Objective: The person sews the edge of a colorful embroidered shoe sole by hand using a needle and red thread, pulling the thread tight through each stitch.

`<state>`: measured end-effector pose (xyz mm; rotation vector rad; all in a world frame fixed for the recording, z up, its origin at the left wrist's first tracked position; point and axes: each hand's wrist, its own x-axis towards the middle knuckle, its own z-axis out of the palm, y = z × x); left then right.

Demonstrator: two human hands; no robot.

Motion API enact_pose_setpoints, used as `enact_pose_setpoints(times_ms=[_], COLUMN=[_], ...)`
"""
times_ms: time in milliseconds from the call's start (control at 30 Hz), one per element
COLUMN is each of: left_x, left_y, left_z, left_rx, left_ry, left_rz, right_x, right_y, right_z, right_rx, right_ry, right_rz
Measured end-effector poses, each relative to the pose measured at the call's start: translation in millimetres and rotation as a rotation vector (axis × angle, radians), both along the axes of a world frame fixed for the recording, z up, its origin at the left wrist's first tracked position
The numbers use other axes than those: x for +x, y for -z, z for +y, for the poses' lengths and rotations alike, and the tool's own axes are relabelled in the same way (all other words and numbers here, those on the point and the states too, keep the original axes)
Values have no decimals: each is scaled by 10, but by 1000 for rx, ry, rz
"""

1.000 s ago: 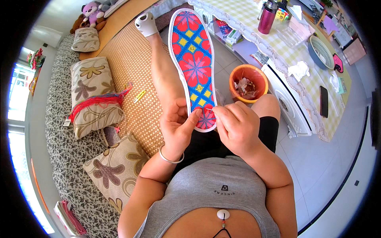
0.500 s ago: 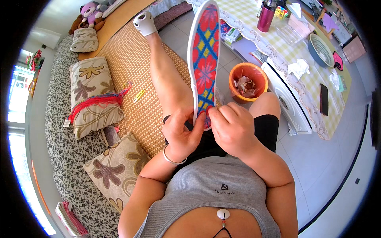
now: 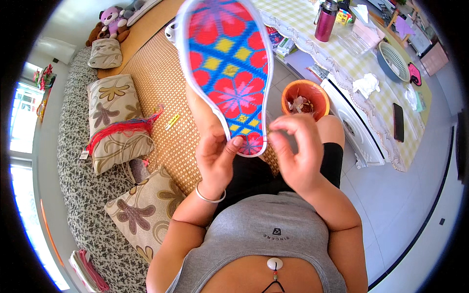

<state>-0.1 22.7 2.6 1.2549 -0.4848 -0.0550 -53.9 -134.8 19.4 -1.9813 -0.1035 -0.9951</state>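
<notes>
My left hand (image 3: 215, 158) grips the heel end of an embroidered insole (image 3: 237, 63), its thumb lying on the patterned face. The insole has a white edge and red flowers on a blue and yellow lattice, and its wide toe end points up and away. My right hand (image 3: 302, 151) is just right of the heel, slightly blurred, thumb and forefinger curled towards each other. A thin dark line, perhaps thread, shows at the heel edge by these fingers. Whatever the fingertips pinch is too small to make out.
Left on the woven mat (image 3: 161, 68) lie a yellow cutter (image 3: 172, 122), patterned cushions (image 3: 137, 215) and a red-blue thread bundle (image 3: 122, 131). Right are an orange bin (image 3: 320, 100) with scraps and a table with a red flask (image 3: 326, 22), basket (image 3: 393, 62) and phone (image 3: 398, 122).
The insole has turned from a narrow slant to face me broadly, its toe end swinging left. My right hand has moved off the heel slightly to the right, its fingers loosening.
</notes>
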Motion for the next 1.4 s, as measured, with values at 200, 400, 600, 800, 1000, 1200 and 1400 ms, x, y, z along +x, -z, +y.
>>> enact_pose_setpoints(times_ms=[200, 400, 600, 800, 1000, 1200, 1400], left_x=[83, 58, 171, 468, 247, 176, 123], left_y=[87, 150, 65, 133, 261, 194, 190], left_z=[7, -35, 45, 309, 36, 41, 1], left_rx=[-239, -277, -327, -552, -779, -788, -844], left_ry=[264, 284, 186, 439, 738, 545, 684], left_rz=[165, 187, 392, 561, 851, 1164, 1062], right_x=[49, 138, 70, -87, -79, 59, 48], right_y=[119, 310, 89, -58, -171, -72, -89], right_z=[46, 25, -487, -1105, -4, 193, 228], right_rx=[1404, 1655, 1873, 1085, 230, -68, -84], right_ry=[-741, -648, -784, -113, -109, -169, -166], right_rz=[551, 395, 47, -304, 178, -34, -32])
